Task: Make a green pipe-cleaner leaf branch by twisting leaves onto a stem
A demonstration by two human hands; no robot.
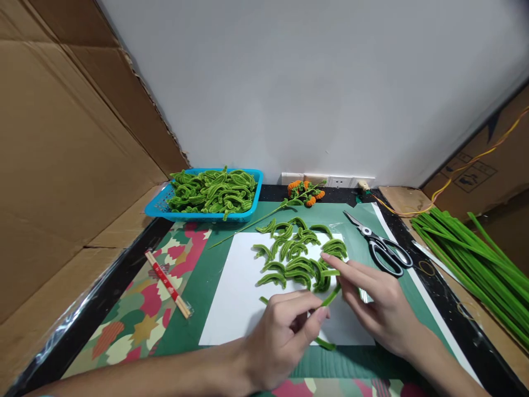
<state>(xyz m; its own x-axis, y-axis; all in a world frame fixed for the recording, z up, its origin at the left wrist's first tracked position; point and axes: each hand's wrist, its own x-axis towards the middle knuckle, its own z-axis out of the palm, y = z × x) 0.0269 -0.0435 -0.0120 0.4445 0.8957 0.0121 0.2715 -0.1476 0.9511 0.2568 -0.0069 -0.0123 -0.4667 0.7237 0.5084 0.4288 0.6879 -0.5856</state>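
Note:
My left hand [285,336] is closed in a pinch on a green fuzzy strip [330,296] over the front of a white sheet [227,298]. To its right, my right hand [376,298] touches the strip's upper part, its index finger stretched toward the pile and its thumb side partly hidden. Several curled green pieces [300,264] lie in loose rows on the sheet just beyond both hands. Another green strip end [325,344] shows below my left hand.
A blue basket [257,193] of green pieces stands back left. Orange flowers on a stem [311,201] lie behind the sheet. Scissors [374,240] and long green stems [475,259] are at the right, wrapped chopsticks [167,284] at the left. Cardboard and a wall border the table.

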